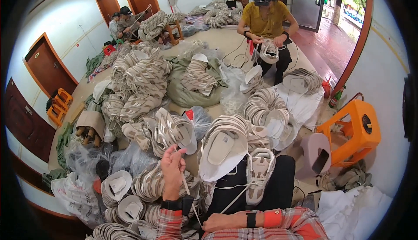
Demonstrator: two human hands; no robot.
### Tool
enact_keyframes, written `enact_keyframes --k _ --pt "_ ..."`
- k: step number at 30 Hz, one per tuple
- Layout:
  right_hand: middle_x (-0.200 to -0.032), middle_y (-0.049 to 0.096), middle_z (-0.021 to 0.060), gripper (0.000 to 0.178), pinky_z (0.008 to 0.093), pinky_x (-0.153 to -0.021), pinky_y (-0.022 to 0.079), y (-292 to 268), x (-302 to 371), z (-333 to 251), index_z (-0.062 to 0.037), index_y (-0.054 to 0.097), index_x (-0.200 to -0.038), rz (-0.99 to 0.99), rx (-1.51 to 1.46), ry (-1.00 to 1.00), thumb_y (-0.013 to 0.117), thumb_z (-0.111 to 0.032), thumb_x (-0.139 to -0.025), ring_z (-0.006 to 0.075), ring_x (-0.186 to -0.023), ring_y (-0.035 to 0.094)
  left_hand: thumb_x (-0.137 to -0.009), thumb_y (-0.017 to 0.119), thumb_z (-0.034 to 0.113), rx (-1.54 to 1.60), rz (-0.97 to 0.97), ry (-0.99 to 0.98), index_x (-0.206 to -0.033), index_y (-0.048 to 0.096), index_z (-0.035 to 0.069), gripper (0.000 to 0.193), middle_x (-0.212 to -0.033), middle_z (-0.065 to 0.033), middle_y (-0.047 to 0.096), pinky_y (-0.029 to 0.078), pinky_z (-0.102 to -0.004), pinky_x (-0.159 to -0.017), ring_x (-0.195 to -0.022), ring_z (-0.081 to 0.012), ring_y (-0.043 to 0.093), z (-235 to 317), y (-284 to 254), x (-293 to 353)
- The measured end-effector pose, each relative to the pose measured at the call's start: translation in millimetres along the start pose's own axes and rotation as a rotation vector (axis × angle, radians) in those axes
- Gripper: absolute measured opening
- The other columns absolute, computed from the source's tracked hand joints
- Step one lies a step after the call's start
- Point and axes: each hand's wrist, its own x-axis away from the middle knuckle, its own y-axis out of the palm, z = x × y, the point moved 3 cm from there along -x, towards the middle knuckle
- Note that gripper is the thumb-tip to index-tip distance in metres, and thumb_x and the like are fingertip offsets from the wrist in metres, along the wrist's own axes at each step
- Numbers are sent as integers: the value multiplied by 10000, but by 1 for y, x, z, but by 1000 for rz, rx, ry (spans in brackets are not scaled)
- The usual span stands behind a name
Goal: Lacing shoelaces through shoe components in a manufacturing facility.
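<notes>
The person's left hand [173, 161] pinches a white lace [188, 191] pulled taut from the beige-and-white mesh shoe upper [260, 174] on their lap, the right hand [222, 222] gripping its lower end, with heaps of uppers [143, 77] all around.
</notes>
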Motion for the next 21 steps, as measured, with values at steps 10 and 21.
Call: enact_keyframes --k 10,21 --pt "-756 593 159 179 428 -565 467 -45 77 36 -34 557 -857 241 -217 435 527 -175 -752 351 -710 594 -861 536 89 -446 -554 -328 -924 601 -28 149 -794 -77 653 391 -174 -450 -561 -66 553 -99 75 41" --pt "-865 609 197 242 443 -689 461 -75 192 105 -50 583 -948 783 -63 1178 440 -230 -875 382 -803 580 -789 558 152 -1280 -730 435 -756 583 54 107 -748 -129 583 475 -425 -614 -712 -323 581 -159 114 63"
